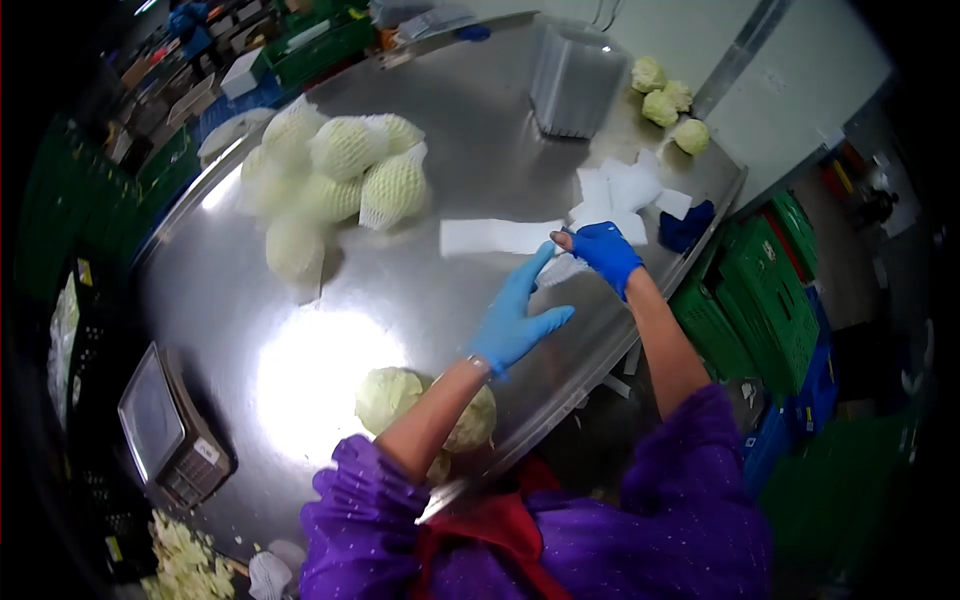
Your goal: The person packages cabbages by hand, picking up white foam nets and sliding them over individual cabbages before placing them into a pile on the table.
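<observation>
My left hand (510,318), in a light blue glove, is open with its fingers stretched and thumb apart. Its fingertips reach the edge of a white foam net (562,270). My right hand (606,256) wears a darker blue glove with a bare fingertip showing, and its fingers are closed on that net. Flat on the steel table (430,290), a white foam strip (490,237) extends left from my hands. More white foam pieces (625,190) lie in a loose pile beyond my right hand. Bare cabbages (390,398) sit under my left forearm, partly hidden by it.
Several net-wrapped cabbages (345,150) are heaped at the far left. A clear plastic stack (575,80) stands at the back, near bare cabbages (660,105). A scale (175,425) is at left; leaf scraps (185,560) lie below. Green crates (755,295) stand right of the table edge.
</observation>
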`<state>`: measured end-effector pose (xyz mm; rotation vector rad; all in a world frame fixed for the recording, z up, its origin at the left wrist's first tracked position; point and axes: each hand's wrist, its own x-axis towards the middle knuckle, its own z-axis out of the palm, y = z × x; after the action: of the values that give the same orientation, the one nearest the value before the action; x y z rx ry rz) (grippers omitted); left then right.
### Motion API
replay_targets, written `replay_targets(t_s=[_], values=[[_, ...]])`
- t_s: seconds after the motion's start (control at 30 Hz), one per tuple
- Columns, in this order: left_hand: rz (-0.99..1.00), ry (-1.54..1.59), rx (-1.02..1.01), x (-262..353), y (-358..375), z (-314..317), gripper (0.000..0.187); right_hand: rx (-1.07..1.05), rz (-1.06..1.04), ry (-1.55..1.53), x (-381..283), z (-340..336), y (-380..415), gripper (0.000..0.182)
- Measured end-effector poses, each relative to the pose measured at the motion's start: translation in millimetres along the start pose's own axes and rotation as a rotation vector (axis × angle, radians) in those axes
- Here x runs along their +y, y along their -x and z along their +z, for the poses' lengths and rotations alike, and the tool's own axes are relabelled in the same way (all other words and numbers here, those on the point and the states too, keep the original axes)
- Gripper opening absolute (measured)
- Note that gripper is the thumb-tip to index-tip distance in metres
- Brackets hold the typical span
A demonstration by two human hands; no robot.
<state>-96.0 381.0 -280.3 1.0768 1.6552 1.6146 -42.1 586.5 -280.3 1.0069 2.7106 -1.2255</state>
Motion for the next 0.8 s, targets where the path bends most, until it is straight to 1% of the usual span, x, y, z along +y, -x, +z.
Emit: replay_targets(t_s=[0.07,0.1,0.13,0.17,0.2,0.23,0.27,0.33,0.4,0.43,0.53,0.57,0.67,0.7,0.73,0.77,0.8], values=[[-0.106,0.179,0.035,-5,1,8,0.059,0.048,-0.094,-0.262,-28,9,34,0.061],[-0.03,0.272,0.067,-14,0,10,0.045,-0.005,-0.064,-0.279,-42,6,47,0.056],[-0.061,0.32,0.058,-13,2,4,0.042,-0.064,-0.03,-0.297,-53,3,59,0.052],[-0.089,0.363,0.053,-6,4,-8,0.038,-0.147,-0.022,-0.625,-57,4,68,0.041],[-0.108,0.399,0.05,3,5,-23,0.035,-0.222,-0.228,-0.757,-48,6,59,0.031],[-0.125,0.447,0.097,11,8,-38,0.031,-0.228,-0.32,-0.799,-65,-1,66,0.024],[-0.132,0.491,0.147,21,12,-53,0.028,-0.139,-0.447,-0.744,-87,-2,81,0.025],[-0.122,0.416,0.15,50,26,-81,0.029,-0.048,-0.631,-0.494,-117,10,93,0.03],[-0.151,0.415,0.147,63,43,-101,0.028,-0.121,-0.764,-0.318,-123,31,90,0.029],[-0.142,0.409,0.181,72,51,-105,0.028,-0.102,-0.801,-0.302,-129,43,90,0.023],[-0.123,0.821,0.091,85,89,-126,0.031,-0.233,-0.742,-0.605,-145,81,86,0.017],[-0.129,0.923,0.164,90,99,-127,0.033,-0.508,-0.406,-1.202,-158,93,101,0.014],[-0.053,0.751,0.33,58,136,-130,0.032,-0.291,-0.279,-0.502,-188,134,119,0.011],[-0.108,0.628,0.436,51,149,-129,0.032,-0.192,-0.58,-0.43,-181,149,112,0.012],[-0.126,0.552,0.497,46,163,-129,0.03,-0.089,-0.877,-0.351,-176,162,106,0.012],[-0.185,0.489,0.58,40,175,-131,0.027,-0.142,-0.87,-0.388,-173,173,106,0.013],[-0.247,0.427,0.662,34,185,-135,0.024,-0.106,-0.867,-0.354,-181,175,114,0.011]])
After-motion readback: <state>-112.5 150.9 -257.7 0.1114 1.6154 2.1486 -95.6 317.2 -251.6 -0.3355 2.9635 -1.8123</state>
